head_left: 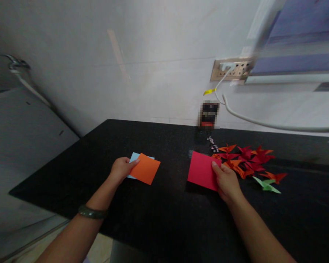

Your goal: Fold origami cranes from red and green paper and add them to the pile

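Observation:
My left hand [121,168] grips the near corner of an orange paper square [146,168], thumb on top; a light blue sheet [133,157] lies under it. My right hand [226,179] pinches the right edge of a red paper square [202,170], which is lifted a little off the black countertop [164,212]. Just right of that hand lies a heap of folded paper cranes [246,160], red and orange, with a green one [267,185] at the near edge.
A small dark object [209,116] stands at the back of the counter against the white wall. A wall socket [231,69] holds a white plug and cable [263,124] running right. The counter's left edge drops off beside a grey surface [22,131].

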`<state>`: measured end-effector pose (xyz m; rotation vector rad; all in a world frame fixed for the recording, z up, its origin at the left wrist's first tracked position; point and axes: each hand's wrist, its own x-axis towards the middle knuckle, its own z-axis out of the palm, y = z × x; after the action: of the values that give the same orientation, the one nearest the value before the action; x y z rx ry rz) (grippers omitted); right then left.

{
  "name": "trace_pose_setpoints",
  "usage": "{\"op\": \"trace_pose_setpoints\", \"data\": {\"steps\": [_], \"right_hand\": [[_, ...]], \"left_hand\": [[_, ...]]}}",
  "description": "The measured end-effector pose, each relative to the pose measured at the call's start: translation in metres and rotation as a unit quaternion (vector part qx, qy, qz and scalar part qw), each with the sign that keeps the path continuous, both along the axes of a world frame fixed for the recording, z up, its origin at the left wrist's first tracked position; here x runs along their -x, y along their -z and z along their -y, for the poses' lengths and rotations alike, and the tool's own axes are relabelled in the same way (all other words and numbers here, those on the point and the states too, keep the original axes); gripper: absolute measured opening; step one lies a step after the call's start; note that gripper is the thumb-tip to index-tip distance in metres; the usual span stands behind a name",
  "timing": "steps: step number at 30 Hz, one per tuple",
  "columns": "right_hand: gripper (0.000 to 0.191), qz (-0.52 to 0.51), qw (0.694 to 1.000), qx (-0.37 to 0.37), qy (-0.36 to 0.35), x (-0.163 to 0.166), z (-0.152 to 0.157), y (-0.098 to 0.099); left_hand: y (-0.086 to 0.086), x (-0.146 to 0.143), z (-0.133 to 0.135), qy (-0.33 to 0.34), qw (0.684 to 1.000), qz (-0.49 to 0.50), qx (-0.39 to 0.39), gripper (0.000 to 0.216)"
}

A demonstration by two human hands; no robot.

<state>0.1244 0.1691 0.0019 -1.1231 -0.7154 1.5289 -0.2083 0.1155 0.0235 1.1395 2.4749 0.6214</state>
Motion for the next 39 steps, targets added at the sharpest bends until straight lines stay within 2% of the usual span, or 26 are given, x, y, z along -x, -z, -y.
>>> {"op": "trace_pose_setpoints", "data": {"steps": [2, 4, 6, 8, 10, 11, 14, 17, 20, 24, 28, 30, 33, 35, 37, 39], "right_hand": [[0.025, -0.003, 1.0, 0.001, -0.003, 0.0, 0.001, -0.002], [0.024, -0.001, 1.0, 0.004, -0.005, 0.001, 0.002, -0.004], [0.024, 0.004, 1.0, 0.003, -0.012, 0.002, 0.004, -0.005], [0.025, 0.006, 1.0, -0.004, -0.031, 0.002, 0.006, -0.007], [0.026, 0.011, 0.998, -0.012, -0.055, 0.003, 0.009, -0.008], [0.027, 0.018, 0.998, -0.015, -0.065, 0.003, 0.01, -0.009], [0.027, 0.059, 0.995, -0.017, -0.076, 0.001, 0.011, -0.01], [0.03, 0.096, 0.994, -0.033, -0.049, -0.001, 0.009, -0.009], [0.033, 0.127, 0.99, -0.056, -0.017, -0.003, 0.006, -0.006], [0.037, 0.205, 0.974, -0.094, -0.017, -0.003, 0.006, -0.004], [0.036, 0.255, 0.959, -0.12, -0.039, -0.001, 0.009, -0.005], [0.035, 0.289, 0.947, -0.134, -0.037, -0.001, 0.01, -0.005], [0.04, 0.336, 0.929, -0.148, -0.038, -0.002, 0.009, -0.006], [0.036, 0.366, 0.909, -0.197, -0.025, -0.004, 0.008, -0.007], [0.033, 0.404, 0.867, -0.291, -0.02, -0.007, 0.008, -0.009], [0.05, 0.45, 0.805, -0.383, -0.052, -0.011, 0.009, -0.012]], "left_hand": [[-0.006, 0.0, 0.001, 0.01, 0.997, -0.075, 0.015, 0.051], [-0.014, -0.01, 0.002, 0.011, 0.982, -0.184, -0.048, 0.062], [-0.02, -0.033, 0.002, 0.04, 0.971, -0.213, -0.104, 0.064], [-0.023, -0.066, -0.002, 0.118, 0.978, -0.128, -0.118, 0.059], [-0.022, -0.105, -0.009, 0.19, 0.973, 0.002, -0.129, 0.059], [-0.021, -0.124, -0.014, 0.206, 0.967, 0.071, -0.134, 0.06], [-0.019, -0.171, -0.028, 0.198, 0.936, 0.253, -0.144, 0.061], [-0.019, -0.195, -0.035, 0.174, 0.878, 0.432, -0.109, 0.043], [-0.015, -0.197, -0.035, 0.196, 0.802, 0.56, -0.069, 0.043], [-0.004, -0.187, -0.03, 0.223, 0.719, 0.658, -0.005, 0.05], [-0.001, -0.181, -0.029, 0.215, 0.626, 0.749, -0.031, 0.04], [-0.003, -0.181, -0.029, 0.203, 0.593, 0.778, -0.039, 0.032], [-0.005, -0.181, -0.03, 0.15, 0.619, 0.77, -0.043, 0.021], [-0.007, -0.18, -0.031, 0.115, 0.636, 0.762, -0.042, 0.019], [-0.009, -0.176, -0.033, 0.083, 0.646, 0.757, -0.047, 0.019], [-0.01, -0.172, -0.036, 0.052, 0.655, 0.751, -0.061, 0.02]]}}
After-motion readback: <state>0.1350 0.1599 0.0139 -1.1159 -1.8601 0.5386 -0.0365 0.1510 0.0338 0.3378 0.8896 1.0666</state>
